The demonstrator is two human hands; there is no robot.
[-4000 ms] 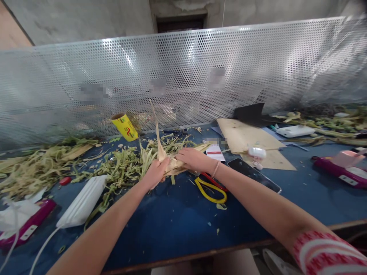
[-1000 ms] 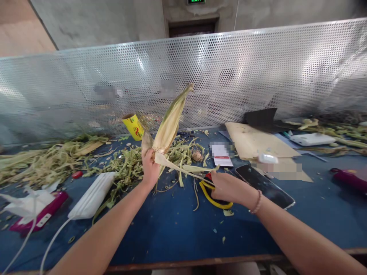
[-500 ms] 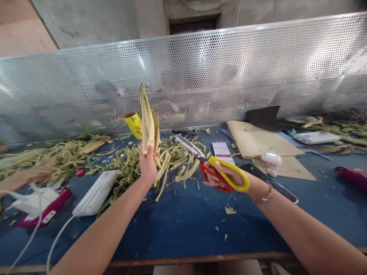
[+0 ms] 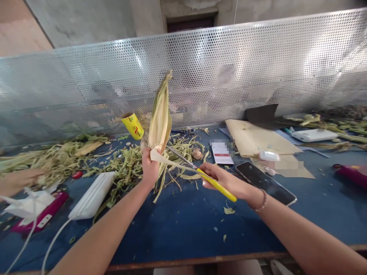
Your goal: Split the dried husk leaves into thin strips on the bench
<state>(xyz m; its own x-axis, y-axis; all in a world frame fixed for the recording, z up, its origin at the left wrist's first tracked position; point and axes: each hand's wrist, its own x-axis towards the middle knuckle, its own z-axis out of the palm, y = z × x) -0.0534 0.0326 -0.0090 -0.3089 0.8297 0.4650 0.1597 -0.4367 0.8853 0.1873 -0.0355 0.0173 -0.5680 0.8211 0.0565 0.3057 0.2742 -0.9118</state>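
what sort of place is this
Probably a shared workshop: a long blue table strewn with plant scraps, a perforated metal divider, and another person's hand at left.

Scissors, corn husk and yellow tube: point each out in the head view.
Scissors [image 4: 217,185], head view: on the yellow handle.
Corn husk [image 4: 159,120], head view: on its pale side.
Yellow tube [image 4: 133,126], head view: on its printed wall.
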